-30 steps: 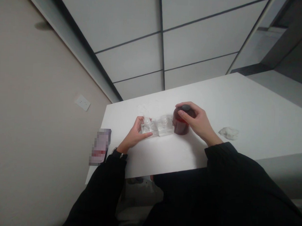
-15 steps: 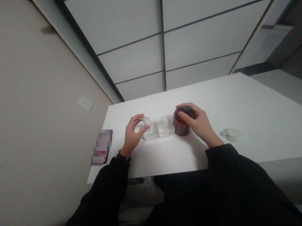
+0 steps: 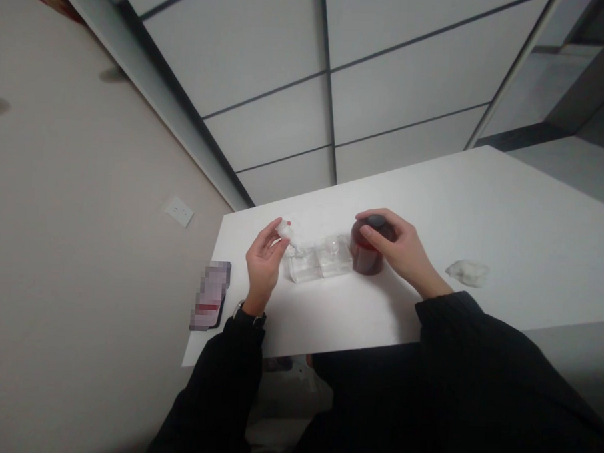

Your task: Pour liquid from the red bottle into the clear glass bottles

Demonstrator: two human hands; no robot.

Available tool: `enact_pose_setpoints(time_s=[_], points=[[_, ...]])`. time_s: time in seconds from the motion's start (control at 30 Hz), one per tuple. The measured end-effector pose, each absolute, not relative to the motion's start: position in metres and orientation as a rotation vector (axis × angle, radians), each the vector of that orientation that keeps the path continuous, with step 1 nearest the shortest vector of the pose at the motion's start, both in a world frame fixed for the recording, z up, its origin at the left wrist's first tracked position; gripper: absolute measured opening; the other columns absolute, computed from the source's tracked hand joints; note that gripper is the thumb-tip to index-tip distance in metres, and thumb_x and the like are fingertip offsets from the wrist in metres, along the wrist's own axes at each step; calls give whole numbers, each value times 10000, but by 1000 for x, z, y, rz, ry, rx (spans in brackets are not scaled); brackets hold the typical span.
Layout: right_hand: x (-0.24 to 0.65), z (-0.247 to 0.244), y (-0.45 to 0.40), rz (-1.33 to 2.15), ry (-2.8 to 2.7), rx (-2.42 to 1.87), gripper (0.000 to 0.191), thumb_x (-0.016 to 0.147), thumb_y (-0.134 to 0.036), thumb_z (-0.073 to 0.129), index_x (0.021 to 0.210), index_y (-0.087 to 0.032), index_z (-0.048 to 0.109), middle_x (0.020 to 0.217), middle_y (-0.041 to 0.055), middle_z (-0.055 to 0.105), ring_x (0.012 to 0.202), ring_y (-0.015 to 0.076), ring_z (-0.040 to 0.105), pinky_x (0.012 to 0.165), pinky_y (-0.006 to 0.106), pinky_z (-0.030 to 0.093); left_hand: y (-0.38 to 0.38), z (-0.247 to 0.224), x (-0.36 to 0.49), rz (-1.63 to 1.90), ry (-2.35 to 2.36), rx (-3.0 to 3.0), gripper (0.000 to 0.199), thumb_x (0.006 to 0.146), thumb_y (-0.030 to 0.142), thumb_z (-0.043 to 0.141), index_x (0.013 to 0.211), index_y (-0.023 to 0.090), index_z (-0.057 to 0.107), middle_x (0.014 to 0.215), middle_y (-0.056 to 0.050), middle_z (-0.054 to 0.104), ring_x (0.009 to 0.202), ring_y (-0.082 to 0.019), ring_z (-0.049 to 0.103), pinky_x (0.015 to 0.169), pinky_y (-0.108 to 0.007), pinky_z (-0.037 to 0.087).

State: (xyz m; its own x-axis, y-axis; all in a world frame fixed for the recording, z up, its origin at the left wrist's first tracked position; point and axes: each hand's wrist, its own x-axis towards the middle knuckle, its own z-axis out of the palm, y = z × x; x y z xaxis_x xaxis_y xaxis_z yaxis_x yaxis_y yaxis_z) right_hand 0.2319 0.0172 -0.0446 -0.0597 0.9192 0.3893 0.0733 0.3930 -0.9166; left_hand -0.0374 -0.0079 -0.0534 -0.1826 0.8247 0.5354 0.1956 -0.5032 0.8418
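My left hand [image 3: 264, 259] pinches a small clear, whitish piece [image 3: 284, 230] between thumb and fingertips; its exact kind is too blurred to make out. It is held above the far left corner of a clear square container [image 3: 306, 267]. A second clear container [image 3: 334, 258] stands against it on the right, with a rounded clear knob on top. My right hand [image 3: 396, 238] wraps over the top of a dark reddish-brown jar [image 3: 368, 258] with a black cap [image 3: 377, 220]. The jar stands upright on the table, close beside the right-hand container.
A crumpled clear plastic piece [image 3: 469, 272] lies right of my right forearm on the white table [image 3: 348, 319]. A phone [image 3: 212, 296] lies at the left edge. A wall with a socket [image 3: 180, 212] borders the left; panelled doors [image 3: 267, 98] stand behind.
My left hand has lifted the small clear piece up and slightly left, off the left container. My right hand has stayed on the jar. The view has shifted slightly.
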Motion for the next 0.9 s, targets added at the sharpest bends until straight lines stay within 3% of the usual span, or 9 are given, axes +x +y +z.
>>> enact_pose_setpoints(time_s=[0.53,0.8,0.9], points=[[231,-44,17,846,-1487,-960,204,870,-423,734,1000,-266,737,1065,37,773,1046,257,691,1019,467,516,-23,-44,-39,1627,1350,1866,351,949,323,757,1284,241,691,1320,-100,756,1206,-245,738,1066,-428,608],[231,-44,18,845,-1482,-963,209,868,-428,733,997,-262,740,1054,41,777,1036,256,695,1012,475,516,-15,-34,-44,1660,1373,1812,457,909,397,797,1332,247,711,1328,-93,761,1107,-227,762,1039,-416,623],[232,-43,17,842,-1482,-964,213,870,-435,734,999,-266,740,1047,40,779,1027,256,697,1001,477,523,0,-26,-52,1675,1429,1823,521,888,412,813,1372,254,703,1237,-62,789,1038,-196,761,1040,-407,624]])
